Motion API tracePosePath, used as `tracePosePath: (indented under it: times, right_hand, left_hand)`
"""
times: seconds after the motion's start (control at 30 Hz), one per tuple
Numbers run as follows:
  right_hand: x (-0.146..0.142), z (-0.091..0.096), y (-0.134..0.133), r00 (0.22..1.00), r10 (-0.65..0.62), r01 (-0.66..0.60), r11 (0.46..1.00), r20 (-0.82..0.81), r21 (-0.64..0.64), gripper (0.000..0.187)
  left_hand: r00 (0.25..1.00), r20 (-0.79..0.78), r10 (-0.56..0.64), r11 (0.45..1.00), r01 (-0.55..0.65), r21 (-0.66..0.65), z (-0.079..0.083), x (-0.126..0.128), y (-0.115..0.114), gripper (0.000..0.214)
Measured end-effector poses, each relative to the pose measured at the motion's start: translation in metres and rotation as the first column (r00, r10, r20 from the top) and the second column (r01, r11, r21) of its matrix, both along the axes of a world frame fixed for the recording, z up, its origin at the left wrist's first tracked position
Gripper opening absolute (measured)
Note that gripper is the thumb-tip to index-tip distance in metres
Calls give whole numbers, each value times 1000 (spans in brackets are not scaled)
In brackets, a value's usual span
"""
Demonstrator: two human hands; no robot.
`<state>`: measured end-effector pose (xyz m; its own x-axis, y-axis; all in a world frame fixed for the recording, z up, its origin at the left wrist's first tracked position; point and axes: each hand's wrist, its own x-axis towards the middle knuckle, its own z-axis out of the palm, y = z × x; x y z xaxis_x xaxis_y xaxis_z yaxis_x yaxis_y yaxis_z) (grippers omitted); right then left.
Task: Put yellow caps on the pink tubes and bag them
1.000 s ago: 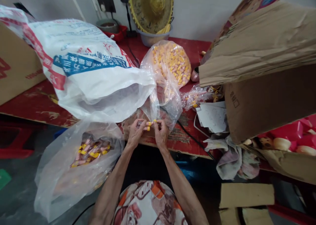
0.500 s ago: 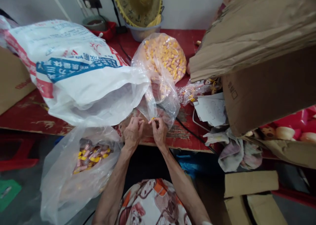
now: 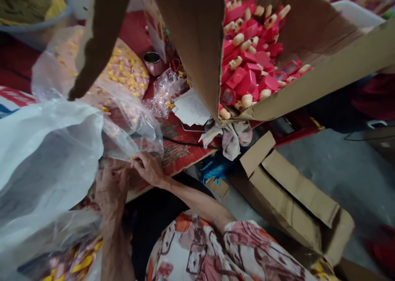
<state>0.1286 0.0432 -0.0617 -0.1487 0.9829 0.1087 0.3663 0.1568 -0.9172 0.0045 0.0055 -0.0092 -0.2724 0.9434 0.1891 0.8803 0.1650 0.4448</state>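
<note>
My right hand (image 3: 149,170) is pinched at the table's front edge, with a tiny yellow piece (image 3: 133,159) showing at its fingertips. Just left of it, my left hand (image 3: 111,190) has its fingers curled in; anything inside is hidden. Beyond both hands lies a clear plastic bag (image 3: 148,126), its loose end close to my right fingers. Small yellow-and-pink pieces (image 3: 129,69) fill its far part. A large white sack (image 3: 52,157) gapes open beside my left hand. At the lower left, another clear bag holds more yellow-and-pink pieces (image 3: 82,262).
An open cardboard box (image 3: 296,96) full of red toy parts (image 3: 247,73) stands on the right, its flap (image 3: 101,30) jutting over the bag. Nearby are a metal cup (image 3: 153,63), white papers (image 3: 191,108) and a rag (image 3: 231,139). A folded carton (image 3: 290,194) sits below.
The view has swung to the right, bringing the red parts in the box into sight. Both hands stay close together at the table edge, the right one still pinching.
</note>
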Motion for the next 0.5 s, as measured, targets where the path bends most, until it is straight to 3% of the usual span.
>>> tracePosePath:
  times: [0.1, 0.17, 0.23, 0.3, 0.4, 0.47, 0.5]
  right_hand:
    - [0, 0, 0, 1000, 12, -12, 1000, -13, -5, 3]
    - [-1, -2, 1, 1000, 15, -15, 1000, -14, 5, 4]
    - [-1, -3, 2, 1000, 8, -8, 1000, -20, 18, 5]
    - [-1, -3, 0, 999, -5, 5, 1000, -38, 19, 6]
    - [-2, -5, -3, 996, -26, 27, 1000, -81, 16, 8]
    - [-3, -8, -4, 992, -45, 49, 998, -115, 35, 9]
    - [-3, -10, -4, 991, -51, 57, 997, -127, 46, 9]
  left_hand:
    - [998, 29, 52, 995, -54, 88, 1, 2, 2, 34]
    - [993, 67, 100, 993, -104, 63, -2, 5, 4, 36]
    - [965, 209, 161, 987, -162, -13, -5, 6, 6, 39]
    - [853, 458, 250, 968, -228, -103, -6, 6, 4, 48]
    - [584, 741, 332, 938, -284, -196, -4, 3, -4, 61]
    - [510, 791, 338, 929, -314, -194, -3, 1, -12, 61]
    - [526, 789, 319, 934, -316, -167, -3, -1, -15, 59]
